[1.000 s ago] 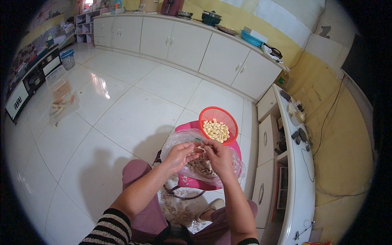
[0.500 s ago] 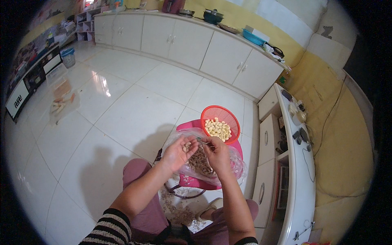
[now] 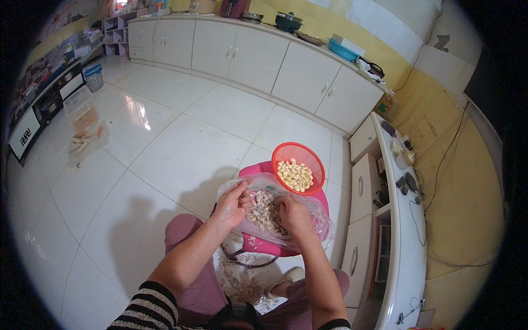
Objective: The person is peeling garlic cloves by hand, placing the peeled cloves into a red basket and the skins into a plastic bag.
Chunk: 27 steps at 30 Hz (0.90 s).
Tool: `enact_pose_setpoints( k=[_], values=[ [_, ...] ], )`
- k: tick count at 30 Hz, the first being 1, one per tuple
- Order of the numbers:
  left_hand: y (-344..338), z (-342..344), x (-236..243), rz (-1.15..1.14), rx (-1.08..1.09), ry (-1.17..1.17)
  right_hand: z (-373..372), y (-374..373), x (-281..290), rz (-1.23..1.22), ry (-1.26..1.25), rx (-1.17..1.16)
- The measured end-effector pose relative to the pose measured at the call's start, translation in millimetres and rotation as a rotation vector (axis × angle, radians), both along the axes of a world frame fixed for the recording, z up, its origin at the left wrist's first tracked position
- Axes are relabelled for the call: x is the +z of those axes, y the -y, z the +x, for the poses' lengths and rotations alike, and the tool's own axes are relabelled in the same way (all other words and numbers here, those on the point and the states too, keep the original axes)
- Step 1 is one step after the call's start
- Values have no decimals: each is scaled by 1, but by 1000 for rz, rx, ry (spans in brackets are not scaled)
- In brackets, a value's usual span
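A clear plastic bag (image 3: 323, 224) lies spread on a pink stool (image 3: 258, 168). Inside it is a heap of greyish-white and brown pieces (image 3: 266, 213), apparently unpeeled garlic cloves. My left hand (image 3: 232, 205) is over the bag's left side with its fingers curled in; whatever it holds is hidden. Reaching down into the heap from the right, my right hand (image 3: 295, 213) has closed fingers, and its fingertips are out of sight. Just beyond the bag, a red mesh basket (image 3: 312, 159) contains pale yellow pieces (image 3: 295, 176) like peeled cloves.
Brown, papery scraps (image 3: 242, 287) litter the floor between my feet. White drawers (image 3: 360, 187) stand close on the right, and low white cupboards (image 3: 253, 60) run along the back. A clear plastic box (image 3: 82, 113) with its lid open sits on the tiles at left.
My hands have moved apart. The right one has dropped into the heap. The left has turned from palm up with pieces showing to curled fingers. More of the heap shows, and looks paler.
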<state>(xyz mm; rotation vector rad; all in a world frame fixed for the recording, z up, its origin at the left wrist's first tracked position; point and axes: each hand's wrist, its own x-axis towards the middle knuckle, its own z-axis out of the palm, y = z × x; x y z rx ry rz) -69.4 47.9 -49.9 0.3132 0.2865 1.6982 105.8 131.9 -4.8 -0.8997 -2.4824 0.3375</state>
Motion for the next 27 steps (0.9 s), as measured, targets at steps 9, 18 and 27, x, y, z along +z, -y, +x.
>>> enact_pose_setpoints(
  k=[9,18,27],
  values=[
    [2,22,30,-215,4,5,-26,25,45,-271,-212,33],
    [-2,3,21,-216,237,105,-37,10,6,-141,-157,131],
    [2,-2,16,-238,235,92,-37,17,15,-48,195,41]
  ],
)
